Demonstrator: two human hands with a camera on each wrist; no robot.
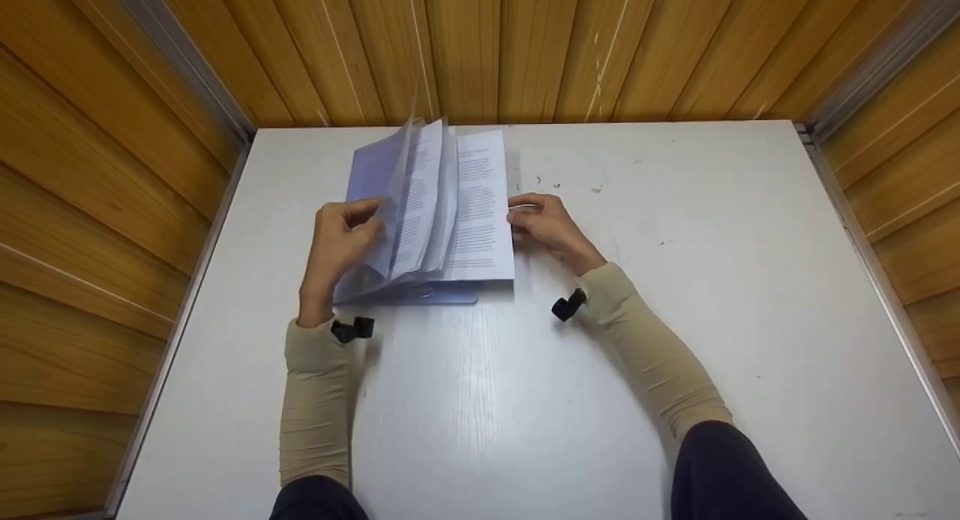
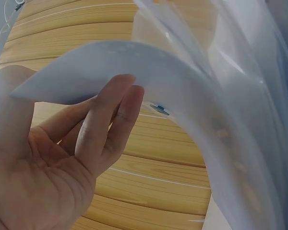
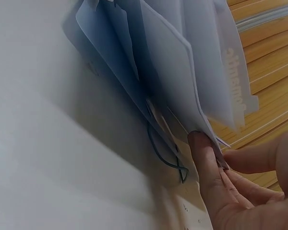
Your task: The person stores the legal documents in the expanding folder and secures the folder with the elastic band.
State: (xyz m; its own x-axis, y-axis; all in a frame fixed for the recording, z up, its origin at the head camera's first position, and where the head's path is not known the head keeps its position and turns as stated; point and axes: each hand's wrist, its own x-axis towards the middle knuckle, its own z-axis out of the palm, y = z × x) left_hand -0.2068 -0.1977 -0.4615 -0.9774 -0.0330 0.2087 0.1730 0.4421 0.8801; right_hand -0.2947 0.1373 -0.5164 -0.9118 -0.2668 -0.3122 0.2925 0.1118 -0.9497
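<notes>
A blue plastic folder (image 1: 376, 163) lies partly open on the table, with several clear sleeves and printed sheets (image 1: 480, 205) fanned up inside. My left hand (image 1: 339, 238) holds the translucent front cover (image 1: 388, 238) between thumb and fingers at the folder's left side. In the left wrist view that cover (image 2: 149, 64) arches over the fingers. At the right edge of the pages, my right hand (image 1: 551, 223) pinches the printed sheets (image 3: 175, 72) between thumb and fingers. From the folder's back cover (image 3: 105, 52), a dark elastic cord (image 3: 152, 143) hangs in a loop in the right wrist view.
The white table (image 1: 480, 400) carries small dark marks to the right of the folder. Yellow wood-plank walls (image 1: 465, 51) rise at its back and both sides. A small black clip-like device (image 1: 568, 305) sits on each sleeve cuff.
</notes>
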